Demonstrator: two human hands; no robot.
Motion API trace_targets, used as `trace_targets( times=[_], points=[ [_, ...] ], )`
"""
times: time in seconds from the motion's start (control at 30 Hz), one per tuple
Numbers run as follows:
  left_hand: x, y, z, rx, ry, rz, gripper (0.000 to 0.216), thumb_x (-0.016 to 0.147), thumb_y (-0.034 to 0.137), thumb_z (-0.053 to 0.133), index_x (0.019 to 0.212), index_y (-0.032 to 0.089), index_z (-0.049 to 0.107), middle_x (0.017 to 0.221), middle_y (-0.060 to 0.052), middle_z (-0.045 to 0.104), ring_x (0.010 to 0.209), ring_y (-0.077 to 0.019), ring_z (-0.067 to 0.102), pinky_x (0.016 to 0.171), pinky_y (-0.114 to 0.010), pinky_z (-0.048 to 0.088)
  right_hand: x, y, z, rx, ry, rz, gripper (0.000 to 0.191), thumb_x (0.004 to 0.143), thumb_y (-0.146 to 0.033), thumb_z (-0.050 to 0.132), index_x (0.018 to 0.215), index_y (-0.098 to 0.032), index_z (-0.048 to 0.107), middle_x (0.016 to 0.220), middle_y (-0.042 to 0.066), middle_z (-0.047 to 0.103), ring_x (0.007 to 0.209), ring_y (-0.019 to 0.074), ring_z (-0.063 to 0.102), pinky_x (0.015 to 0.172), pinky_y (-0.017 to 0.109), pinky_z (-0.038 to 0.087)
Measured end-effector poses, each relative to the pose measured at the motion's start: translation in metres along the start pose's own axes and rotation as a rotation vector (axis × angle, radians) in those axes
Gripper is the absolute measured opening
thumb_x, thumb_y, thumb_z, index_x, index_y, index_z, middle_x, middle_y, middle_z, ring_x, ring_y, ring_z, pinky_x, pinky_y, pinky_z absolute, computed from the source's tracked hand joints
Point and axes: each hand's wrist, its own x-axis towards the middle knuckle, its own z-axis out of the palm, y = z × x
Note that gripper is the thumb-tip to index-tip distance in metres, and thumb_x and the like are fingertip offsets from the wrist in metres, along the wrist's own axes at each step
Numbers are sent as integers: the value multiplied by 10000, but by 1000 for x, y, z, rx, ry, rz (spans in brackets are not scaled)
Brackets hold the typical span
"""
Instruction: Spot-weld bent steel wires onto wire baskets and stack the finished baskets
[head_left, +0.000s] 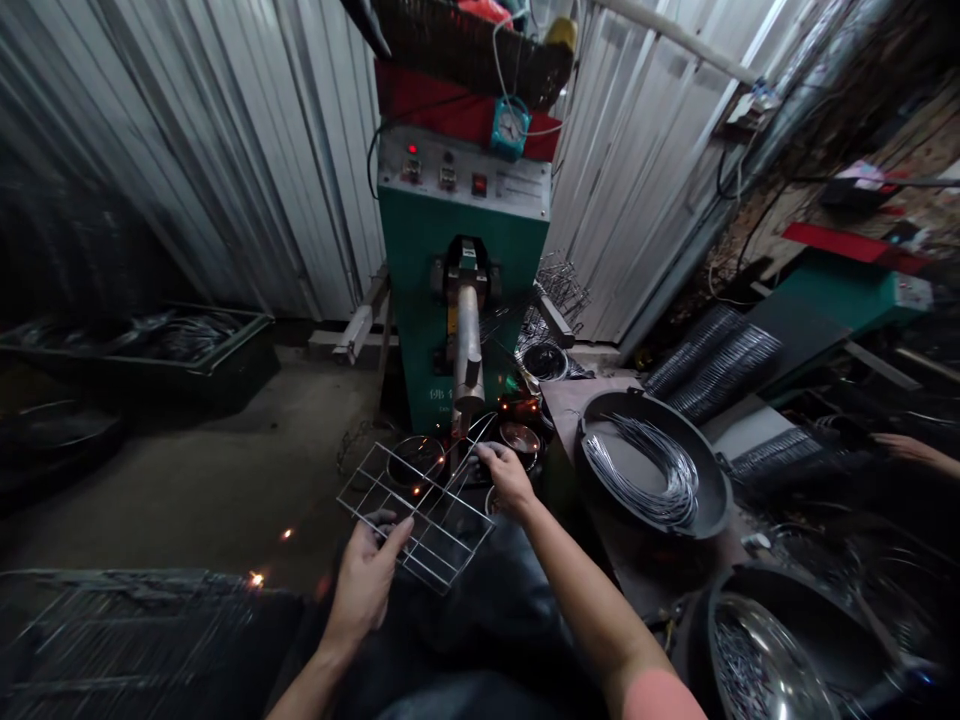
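Observation:
A rectangular wire rack with a grid of thin metal rods is held flat in front of me. My left hand grips its near left edge, thumb on top and fingers curled beneath. At the rack's far right side, my right hand is pinched on a thin curved wire that meets the rack beside the machine's electrode. The green spot welder stands straight ahead, its round metal arm reaching toward me. Orange sparks fly around the rack and down to the left.
To my right, a black pan holds a bundle of curved wires. Nearer, a shiny metal bowl contains small metal pieces. Stacked wire racks lie at lower left, behind them a green bin. Another person's hand shows at far right.

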Motion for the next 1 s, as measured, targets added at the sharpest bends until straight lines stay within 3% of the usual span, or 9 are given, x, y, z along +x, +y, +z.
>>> trace_targets(
  times=[0.13, 0.2, 0.4, 0.8, 0.93, 1.0],
  points=[
    [1, -5, 0, 29, 32, 60, 496, 539, 522, 736, 822, 164, 544, 700, 8, 562, 669, -152, 525, 635, -275, 415, -48, 3, -11, -241, -290, 0, 378, 738, -521, 569, 825, -158, 627, 704, 12, 616, 697, 134, 547, 688, 261, 419],
    [2, -5, 0, 22, 29, 60, 498, 539, 521, 736, 832, 167, 543, 703, 10, 563, 667, -151, 524, 638, -278, 417, -63, 8, -11, -342, -337, -35, 352, 776, -499, 538, 823, -164, 635, 712, 6, 611, 713, 137, 539, 698, 257, 410],
    [7, -3, 1, -50, 51, 48, 508, 512, 487, 762, 841, 163, 548, 662, 25, 537, 596, -135, 514, 575, -270, 412, -57, 12, 1, -478, -252, -144, 306, 836, -432, 471, 842, -181, 646, 758, -1, 608, 735, 142, 527, 692, 243, 398],
    [19, -1, -4, -70, -2, 71, 513, 511, 486, 762, 849, 160, 556, 739, 0, 587, 709, -144, 538, 716, -280, 421, -53, 15, 15, -453, -184, -179, 281, 832, -389, 470, 740, -169, 620, 683, -14, 570, 676, 123, 500, 645, 221, 387],
    [-9, -8, -32, -14, -144, 113, 540, 684, 498, 634, 1107, 186, 507, 916, -67, 635, 866, -209, 593, 801, -353, 454, -81, 5, 18, -356, -119, -157, 301, 809, -422, 488, 699, -171, 612, 624, -17, 537, 610, 112, 478, 573, 213, 375],
    [-27, -21, -55, 202, -176, 351, 571, 670, 439, 665, 1161, 204, 495, 1026, -102, 627, 978, -252, 579, 872, -414, 439, -98, -7, 18, -296, -129, -113, 301, 790, -435, 513, 708, -168, 626, 619, -14, 548, 591, 107, 482, 547, 208, 378]
  ],
)
